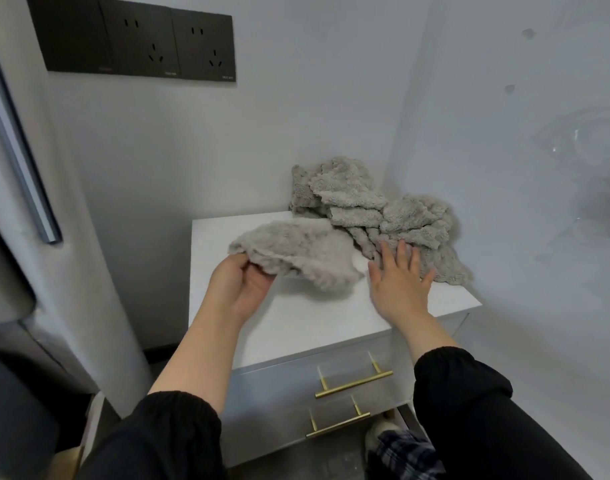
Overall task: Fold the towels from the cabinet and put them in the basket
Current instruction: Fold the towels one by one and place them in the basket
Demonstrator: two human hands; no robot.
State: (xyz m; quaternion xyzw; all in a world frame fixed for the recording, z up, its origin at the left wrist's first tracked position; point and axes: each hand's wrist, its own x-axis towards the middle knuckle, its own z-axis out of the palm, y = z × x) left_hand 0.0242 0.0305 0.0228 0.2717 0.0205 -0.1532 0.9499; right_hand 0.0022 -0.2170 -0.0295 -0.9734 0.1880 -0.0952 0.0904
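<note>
Black sleeves (pixel 469 410) are covering both forearms nearest the camera, and between them a plaid trouser leg (pixel 404 452) and a pale shoe (pixel 379 433) are showing beside the white cabinet (pixel 296 327). Two brass drawer handles (pixel 353 384) are running across its grey drawer fronts, one above the other.

Over the cabinet top, the left hand (pixel 242 285) is pinching a fluffy grey towel (pixel 296 254) at its near left edge, thumb on top and fingers curled underneath. The towel is lying to the right of that grip and a little beyond it. Its long axis is running left to right across the cabinet top, its far right end is pointing towards the other hand, and its near edge is being held slightly clear of the surface.

The right hand (pixel 398 285) is reaching out flat, palm down and fingers spread. Its fingertips are lying over the near edge of a crumpled pile of towels (pixel 376 209), though whether they are pressing on it cannot be told.

That pile is sitting on the far right corner of the cabinet, against the white wall. Higher on the wall, a dark socket panel (pixel 137 43) is hanging.
</note>
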